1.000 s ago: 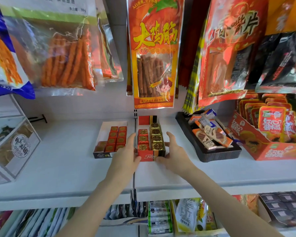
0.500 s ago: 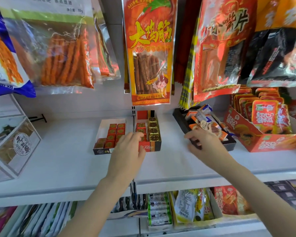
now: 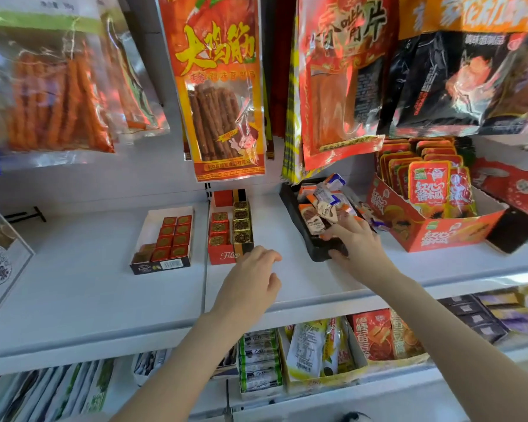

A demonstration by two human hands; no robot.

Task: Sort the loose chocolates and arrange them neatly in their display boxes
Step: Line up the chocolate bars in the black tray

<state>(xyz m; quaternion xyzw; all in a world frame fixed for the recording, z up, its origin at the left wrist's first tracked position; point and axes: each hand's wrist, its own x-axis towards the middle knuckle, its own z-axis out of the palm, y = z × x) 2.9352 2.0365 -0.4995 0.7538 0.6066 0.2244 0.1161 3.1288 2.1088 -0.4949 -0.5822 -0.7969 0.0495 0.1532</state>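
Both hands have left the red box since a sec ago: right hand (image 3: 358, 243) now grasps the front corner of the black tray (image 3: 317, 249), thumb under the rim, fingers over the edge among wrapped chocolates (image 3: 319, 213); left hand (image 3: 252, 277) hovers released, fingers loosely curled, grip on nothing, just in front of the red box (image 3: 224, 255). White shelf (image 3: 83, 284) carries, l. to r.: white box (image 3: 154, 214) of red squares w/ a few brown ones, red box w/ red and gold squares in two rows, black tray piled w/ loose bars, orange carton (image 3: 433, 236) of snack packs. Hanging snack bags (image 3: 223, 86) fill the top of the view.
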